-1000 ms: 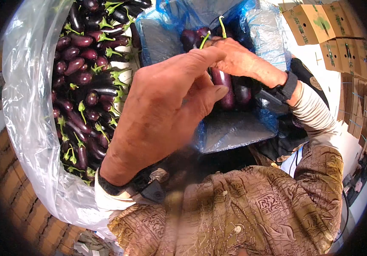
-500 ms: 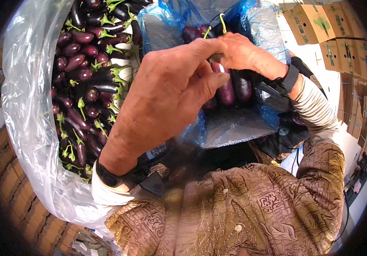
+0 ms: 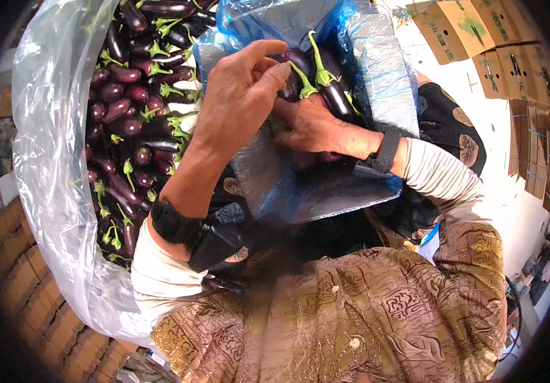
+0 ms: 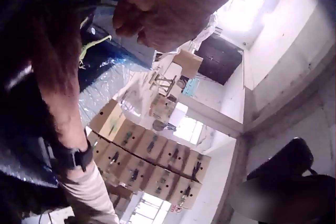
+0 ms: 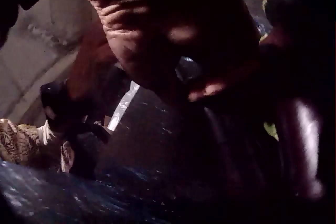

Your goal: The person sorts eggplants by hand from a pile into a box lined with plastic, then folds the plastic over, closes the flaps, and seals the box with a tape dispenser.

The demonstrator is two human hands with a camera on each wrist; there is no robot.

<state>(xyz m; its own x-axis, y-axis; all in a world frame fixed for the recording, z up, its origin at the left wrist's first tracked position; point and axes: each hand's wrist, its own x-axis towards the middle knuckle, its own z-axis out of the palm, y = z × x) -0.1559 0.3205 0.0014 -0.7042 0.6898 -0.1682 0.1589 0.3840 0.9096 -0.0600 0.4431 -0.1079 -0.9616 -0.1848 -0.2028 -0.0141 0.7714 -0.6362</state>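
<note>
In the head view, a box (image 3: 377, 64) with a blue plastic liner holds several dark purple eggplants (image 3: 336, 99) with green stems. My right hand (image 3: 313, 124) reaches low inside it among them. Its thumb and fingers curl around the end of a dark eggplant that is mostly hidden; the right wrist view is very dark there, with a glossy eggplant (image 5: 304, 150) beside the hand. Over the box's left side, my left hand (image 3: 240, 96) hangs in the air, fingers loosely bent and thumb near the index finger, with nothing visible in it.
To the left, many loose eggplants (image 3: 122, 108) lie in a heap beside a clear plastic sheet (image 3: 51, 159). Stacked cardboard cartons (image 3: 511, 70) stand at the right. Brown cartons (image 3: 45, 293) also lie at the lower left. Dark patterned cloth (image 3: 447, 121) shows beside the box.
My hands, earlier close together over the box, have drawn apart. The right hand has moved left and lower in the box; the left has pulled back up and left. More eggplants and stems now show.
</note>
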